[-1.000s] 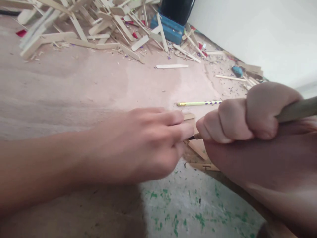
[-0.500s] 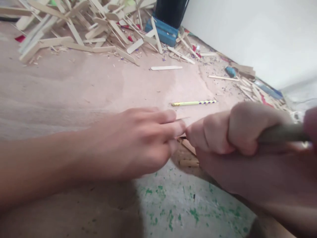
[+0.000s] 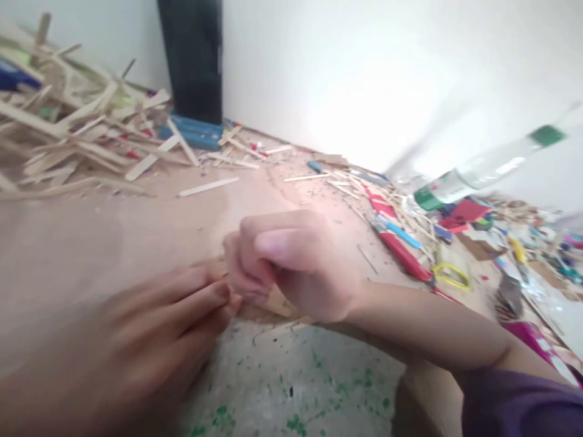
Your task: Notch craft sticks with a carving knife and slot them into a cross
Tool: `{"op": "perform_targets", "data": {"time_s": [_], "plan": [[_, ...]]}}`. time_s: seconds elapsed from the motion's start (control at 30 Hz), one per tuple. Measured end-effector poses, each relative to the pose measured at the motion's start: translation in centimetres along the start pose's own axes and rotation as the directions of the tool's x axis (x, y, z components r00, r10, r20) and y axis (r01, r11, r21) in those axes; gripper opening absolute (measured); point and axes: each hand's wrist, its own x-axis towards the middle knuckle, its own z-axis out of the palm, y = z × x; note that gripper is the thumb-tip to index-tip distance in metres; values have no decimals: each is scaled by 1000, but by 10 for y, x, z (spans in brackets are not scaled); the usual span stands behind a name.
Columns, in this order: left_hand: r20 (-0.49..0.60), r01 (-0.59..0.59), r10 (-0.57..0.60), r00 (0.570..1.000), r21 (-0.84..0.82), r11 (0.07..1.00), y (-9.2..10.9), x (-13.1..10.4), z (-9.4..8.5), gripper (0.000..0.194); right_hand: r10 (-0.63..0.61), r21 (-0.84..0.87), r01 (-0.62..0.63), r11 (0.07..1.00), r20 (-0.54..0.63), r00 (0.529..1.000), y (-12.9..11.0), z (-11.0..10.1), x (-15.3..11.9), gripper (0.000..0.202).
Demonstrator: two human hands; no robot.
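My left hand (image 3: 155, 340) reaches in from the lower left, blurred, with its fingers drawn together and lowered to the work surface. Whatever its fingertips pinch is hidden. Right beside them, my right hand (image 3: 296, 261) is curled into a fist, thumb laid over the bent fingers; anything inside that fist is out of sight. Below the fist, a flat light-wood piece (image 3: 279, 303) partly shows, with a thin pale strip (image 3: 291, 326) near it at the edge of a surface flecked with green (image 3: 273, 388).
Craft sticks (image 3: 91, 145) are heaped at the back left, beside a blue block (image 3: 195, 132) under a dark upright object (image 3: 194, 60). On the right lie a red-handled tool (image 3: 405, 255), a yellow ring (image 3: 450, 276) and a tilted clear bottle (image 3: 483, 173) with green ends, amid clutter.
The view has swung right, bringing the bottle and clutter in. The olive rod seen at my right fist no longer shows. The spotted pencil is out of sight.
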Motion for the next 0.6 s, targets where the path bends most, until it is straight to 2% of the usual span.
{"op": "perform_targets", "data": {"time_s": [0.07, 0.1, 0.13, 0.2, 0.23, 0.27, 0.33, 0.4, 0.43, 0.5, 0.6], "plan": [[-4, 60, -60, 998, -11, 998, -6, -16, 9, 65, -14, -141, 30, 990, 115, 993, -12, -7, 2, 33], [26, 28, -28, 999, 10, 1000, -9, -18, 11, 74, -20, -238, 60, 970, 169, 985, -20, -10, 2, 28], [5, -11, 11, 1000, 25, 1000, -11, -17, 12, 79, -24, -342, 101, 934, 220, 975, -27, -12, 1, 24], [6, -111, 111, 994, 53, 992, -11, -4, 9, 88, -32, -545, 194, 816, 292, 956, -41, -15, -3, 20], [-10, -139, 140, 990, 65, 988, -9, 5, 6, 89, -33, -646, 235, 726, 308, 951, -47, -16, -6, 22], [-33, -150, 153, 988, 80, 985, -7, 16, 3, 85, -22, -740, 264, 619, 320, 947, -53, -16, -9, 25], [-69, -155, 162, 984, 92, 984, -1, 35, -5, 61, 48, -888, 259, 379, 298, 953, -63, -14, -16, 32], [-63, -194, 201, 978, 102, 976, 3, 49, -12, 38, 145, -964, 198, 176, 224, 964, -73, -10, -21, 34], [-46, -221, 227, 973, 111, 969, 4, 53, -15, 33, 198, -977, 188, 98, 204, 959, -77, -8, -22, 33], [-24, -251, 256, 966, 128, 959, 5, 56, -18, 31, 312, -974, 228, -9, 214, 926, -84, -5, -23, 27], [-22, -239, 245, 969, 147, 960, 2, 52, -19, 36, 412, -951, 303, -57, 254, 875, -89, -3, -20, 24]]}}
